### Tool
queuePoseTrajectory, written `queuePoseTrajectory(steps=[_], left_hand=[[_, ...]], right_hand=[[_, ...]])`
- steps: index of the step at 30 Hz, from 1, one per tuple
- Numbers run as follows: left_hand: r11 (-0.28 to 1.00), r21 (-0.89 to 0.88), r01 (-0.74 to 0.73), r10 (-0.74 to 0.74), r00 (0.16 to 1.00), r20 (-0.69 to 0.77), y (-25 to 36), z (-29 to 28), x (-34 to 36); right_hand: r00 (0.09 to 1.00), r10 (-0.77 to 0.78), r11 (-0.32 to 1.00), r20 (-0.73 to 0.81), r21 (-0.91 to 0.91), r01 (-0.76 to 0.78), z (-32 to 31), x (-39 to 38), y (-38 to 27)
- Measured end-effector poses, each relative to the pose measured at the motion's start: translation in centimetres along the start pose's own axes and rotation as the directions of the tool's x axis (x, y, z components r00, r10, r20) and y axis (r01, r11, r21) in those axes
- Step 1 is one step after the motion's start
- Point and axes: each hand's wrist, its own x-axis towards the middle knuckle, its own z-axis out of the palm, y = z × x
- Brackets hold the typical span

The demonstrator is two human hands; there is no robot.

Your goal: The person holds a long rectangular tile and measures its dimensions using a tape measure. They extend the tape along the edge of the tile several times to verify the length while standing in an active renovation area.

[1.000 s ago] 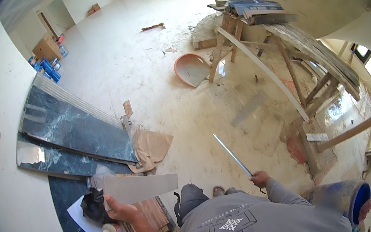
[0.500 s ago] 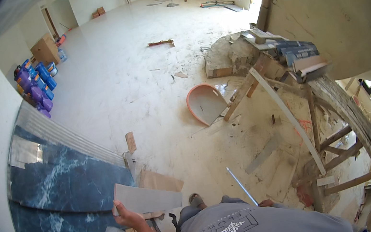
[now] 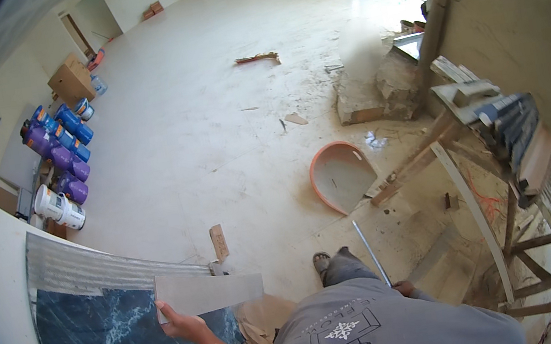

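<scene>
My left hand (image 3: 183, 325) is closed round the left end of a flat grey rectangular piece, like a cut strip of tile (image 3: 209, 290). Beneath the strip lie dark blue sheets with white marble veins (image 3: 111, 342). Low in the middle, by my right side, my right hand (image 3: 405, 287) is closed on a long thin pale rod (image 3: 372, 254) that points forward over the floor. My shirt partly hides that hand.
Ahead stands an orange-rimmed tub (image 3: 341, 177). A wooden trestle (image 3: 505, 208) bearing a stack of dark strips (image 3: 513, 123) is on the right, beside a large curved panel (image 3: 515, 47). Paint buckets (image 3: 61, 159) line the left wall. Rubble (image 3: 378, 94) and scraps lie about.
My view has shifted, so the tub and trestle sit further right and white buckets show at the left. Both hands keep their hold; one foot now shows further forward.
</scene>
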Motion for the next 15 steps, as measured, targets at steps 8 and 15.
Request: queuePoseTrajectory(steps=[8, 15], left_hand=[[0.995, -0.014, -0.1, 0.096, 0.984, -0.151, -1.3, 16.2, 8.2], [0.999, -0.029, -0.045, 0.04, 0.988, -0.152, -7.3, 32.6, 16.3]], right_hand=[[0.971, -0.218, 0.975, 0.1, 0.073, 0.212, -4.7, 22.0, -25.3], [0.942, -0.334, 0.933, 0.024, 0.147, 0.327, -6.9, 30.2, -52.6]])
